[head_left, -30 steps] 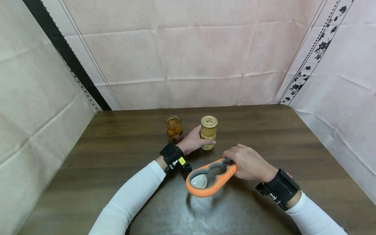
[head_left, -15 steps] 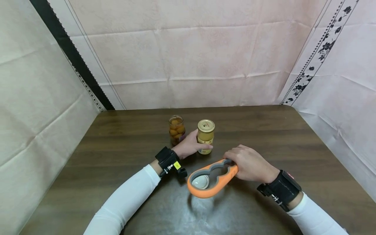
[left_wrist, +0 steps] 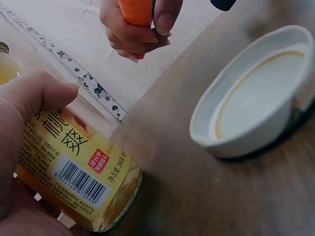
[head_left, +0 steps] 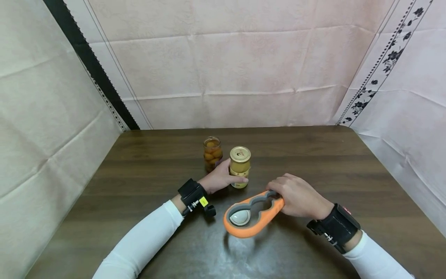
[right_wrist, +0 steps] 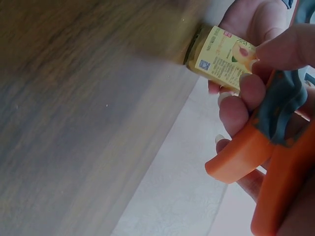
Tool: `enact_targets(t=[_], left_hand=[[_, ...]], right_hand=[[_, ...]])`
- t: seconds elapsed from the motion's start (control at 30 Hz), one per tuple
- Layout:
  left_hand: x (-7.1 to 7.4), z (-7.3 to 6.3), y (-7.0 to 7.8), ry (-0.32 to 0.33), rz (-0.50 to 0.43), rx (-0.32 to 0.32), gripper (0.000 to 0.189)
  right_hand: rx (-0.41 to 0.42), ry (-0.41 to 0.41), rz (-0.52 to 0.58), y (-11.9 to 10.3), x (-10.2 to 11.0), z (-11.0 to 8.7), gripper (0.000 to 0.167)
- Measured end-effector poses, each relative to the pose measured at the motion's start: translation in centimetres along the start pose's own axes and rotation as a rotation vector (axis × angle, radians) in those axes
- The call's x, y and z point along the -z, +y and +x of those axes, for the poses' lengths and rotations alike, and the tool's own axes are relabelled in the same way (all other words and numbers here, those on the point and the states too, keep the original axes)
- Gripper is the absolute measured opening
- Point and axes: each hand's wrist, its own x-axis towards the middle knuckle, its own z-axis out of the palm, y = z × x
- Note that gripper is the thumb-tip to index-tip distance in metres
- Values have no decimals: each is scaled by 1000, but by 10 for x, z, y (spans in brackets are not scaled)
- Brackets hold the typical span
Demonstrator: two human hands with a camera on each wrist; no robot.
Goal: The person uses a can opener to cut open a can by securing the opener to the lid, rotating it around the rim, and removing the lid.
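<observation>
My left hand (head_left: 219, 179) grips a peach jar (head_left: 239, 166) with a gold lid, fingers behind it and thumb across the front. The jar stays upright, and its yellow label with a barcode (left_wrist: 81, 179) faces the left wrist camera. In my right hand (head_left: 299, 197) is an orange jar opener (head_left: 244, 233) with a grey wavy inner edge, held by its handle end. Through the opener's gap shows a loose white lid (head_left: 240, 217), lying inside up on the table. The left wrist view shows this lid (left_wrist: 253, 101) large, beside the jar.
Behind my left hand stands a lidless glass jar (head_left: 211, 152) of round orange-brown fruit. The brown wooden table (head_left: 296, 149) ends at a light cloth (head_left: 244, 77) at the back, with more cloth along both sides.
My left hand has brought the peach jar toward me and slightly left, away from the table's back edge. The right hand and opener stay nearly still, apart from a slight view shift.
</observation>
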Motion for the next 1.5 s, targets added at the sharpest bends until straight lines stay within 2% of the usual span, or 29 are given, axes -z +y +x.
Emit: enact_targets(t=[0.27,0.63,0.9,1.13,1.3,1.5], left_hand=[[3,-15,-6,-36,-28,-31,64],[11,-39,-9,-64,-70,-13,65],[17,-49,-14,-81,-112,-43,65],[17,-59,-18,-82,-117,-45,64],[17,-64,-19,-91,-135,-69,65],[18,-71,-17,-94,-145,-78,65]], right_hand=[[-14,-25,6,-2,-1,-2,18],[-9,-21,-12,-3,-3,-2,17],[-10,-22,-3,-4,-3,0,17],[4,-22,2,-6,-4,0,20],[-1,-28,6,-6,-4,0,20],[13,16,-5,-5,-4,1,21]])
